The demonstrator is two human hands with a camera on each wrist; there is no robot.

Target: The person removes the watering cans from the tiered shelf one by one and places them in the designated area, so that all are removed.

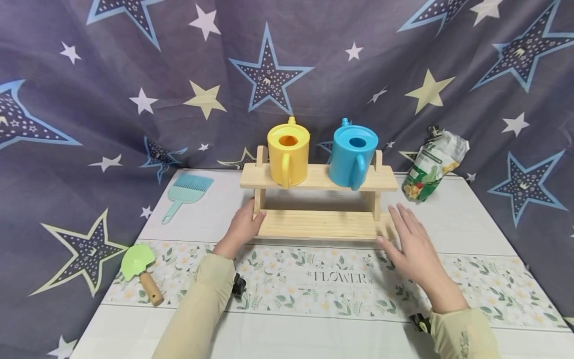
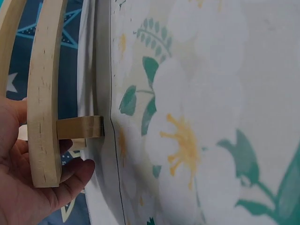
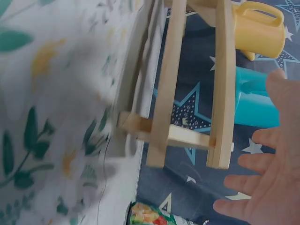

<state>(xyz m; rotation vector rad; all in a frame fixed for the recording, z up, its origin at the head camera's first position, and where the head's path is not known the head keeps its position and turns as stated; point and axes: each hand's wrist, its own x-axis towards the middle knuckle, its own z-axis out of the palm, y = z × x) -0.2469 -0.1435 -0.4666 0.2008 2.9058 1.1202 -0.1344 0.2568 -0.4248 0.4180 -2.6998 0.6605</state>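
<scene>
A two-tier wooden shelf rack [image 1: 318, 225] stands at the back of the table. On its upper board sit a yellow watering can [image 1: 296, 162] and a blue watering can [image 1: 347, 162], side by side. My left hand [image 1: 242, 225] grips the left end of the lower board; in the left wrist view, thumb and fingers of that hand [image 2: 21, 187] lie on opposite sides of the board [image 2: 44, 98]. Beside the rack's right end, my right hand [image 1: 414, 249] has its fingers spread. Nothing is held in it, and the right wrist view shows those fingers [image 3: 255, 187] extended.
A teal dustpan with brush [image 1: 188, 188] lies at the back left. Nearer on that side is a green hand trowel [image 1: 151, 288] with a wooden handle. A clipped, printed bag [image 1: 432, 167] stands at the back right. Star-patterned cloth [image 1: 314, 30] hangs behind the table.
</scene>
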